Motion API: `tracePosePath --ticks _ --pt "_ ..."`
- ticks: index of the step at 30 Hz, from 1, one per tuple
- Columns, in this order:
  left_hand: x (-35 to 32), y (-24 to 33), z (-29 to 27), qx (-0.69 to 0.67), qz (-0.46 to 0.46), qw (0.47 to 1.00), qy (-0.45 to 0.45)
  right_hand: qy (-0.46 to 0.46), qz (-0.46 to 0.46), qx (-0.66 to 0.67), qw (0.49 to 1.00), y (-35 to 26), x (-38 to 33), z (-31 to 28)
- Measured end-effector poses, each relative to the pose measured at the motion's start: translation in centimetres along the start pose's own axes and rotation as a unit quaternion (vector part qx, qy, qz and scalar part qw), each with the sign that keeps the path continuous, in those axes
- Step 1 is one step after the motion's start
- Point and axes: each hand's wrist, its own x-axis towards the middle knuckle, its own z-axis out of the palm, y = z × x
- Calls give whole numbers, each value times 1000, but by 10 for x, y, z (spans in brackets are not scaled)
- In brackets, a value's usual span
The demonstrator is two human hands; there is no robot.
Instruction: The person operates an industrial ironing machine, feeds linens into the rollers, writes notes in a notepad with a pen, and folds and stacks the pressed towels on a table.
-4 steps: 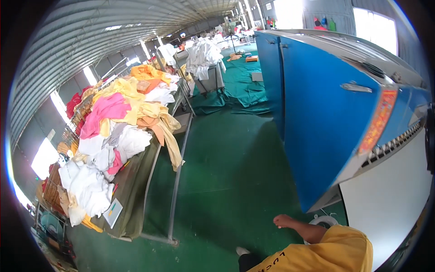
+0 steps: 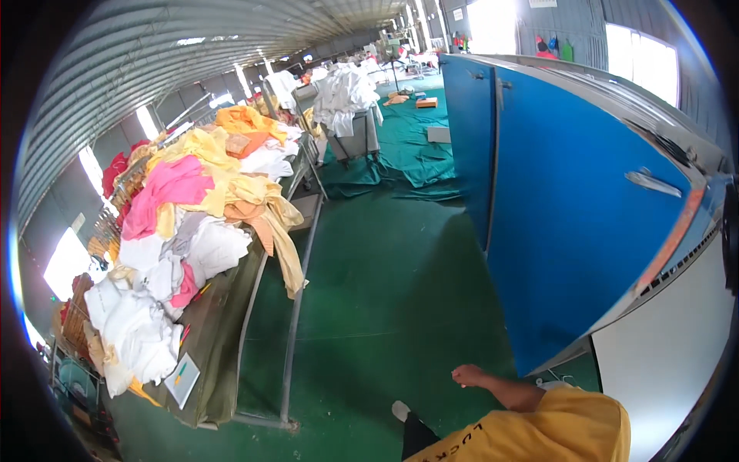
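My right hand (image 2: pixel 467 376) hangs over the green floor (image 2: pixel 362 308) at the lower right, at the end of a bare forearm and a yellow sleeve. Its fingers are curled in, and nothing shows in them. The nearest thing to it is the lower corner of a tall blue cabinet door (image 2: pixel 570 208), and the hand stays apart from it. My left hand is out of view. One of my feet (image 2: pixel 400 410) shows below, to the left of the hand.
Heaped white, pink, yellow and orange garments (image 2: pixel 192 192) cover a long table (image 2: pixel 215 331) at left, with a metal rail (image 2: pixel 294 339) alongside. A cart (image 2: pixel 356 135) piled with white cloth and a green sheet (image 2: pixel 419 154) lie ahead. A white panel (image 2: pixel 662 346) stands right.
The view has shifted a little, so the blue cabinet appears farther right and the table farther left. My foot shows farther forward, and my right hand sits slightly farther left.
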Motion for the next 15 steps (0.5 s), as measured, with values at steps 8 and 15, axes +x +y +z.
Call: tracePosePath --ticks 8,15 --pt "204 30 -196 40 134 990 30 -50 147 20 988 96 90 -34" --pt "397 256 -425 -276 291 908 119 -60 295 -80 950 131 106 -70"
